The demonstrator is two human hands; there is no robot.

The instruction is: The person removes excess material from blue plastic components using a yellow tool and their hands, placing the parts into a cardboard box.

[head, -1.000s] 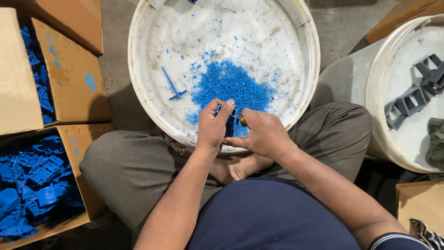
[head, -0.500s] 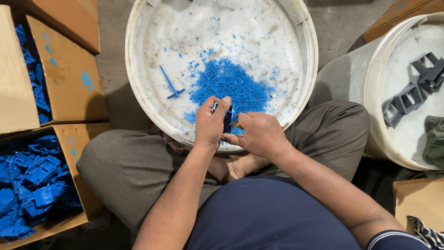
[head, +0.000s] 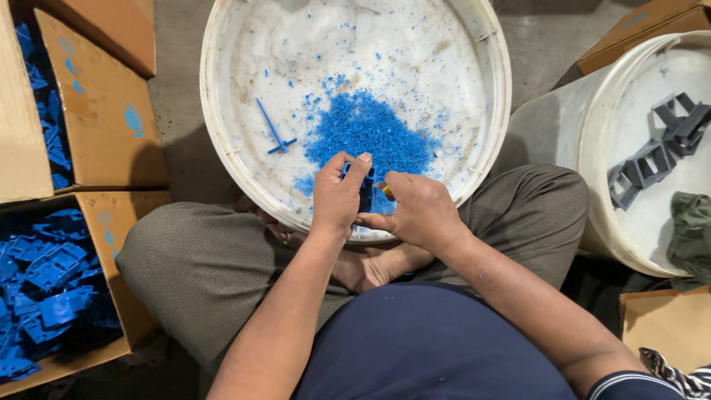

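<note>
Barely shifted, both hands (head: 378, 201) clamp together on a small, dark-blue plastic part (head: 366, 190).

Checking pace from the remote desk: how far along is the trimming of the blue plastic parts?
Done: a heap of blue plastic shavings lies in the white round tub. In hand: the left hand holds a small blue plastic part; the right hand grips a yellow-handled tool. Left: the cardboard box holds many blue moulded parts.
</note>
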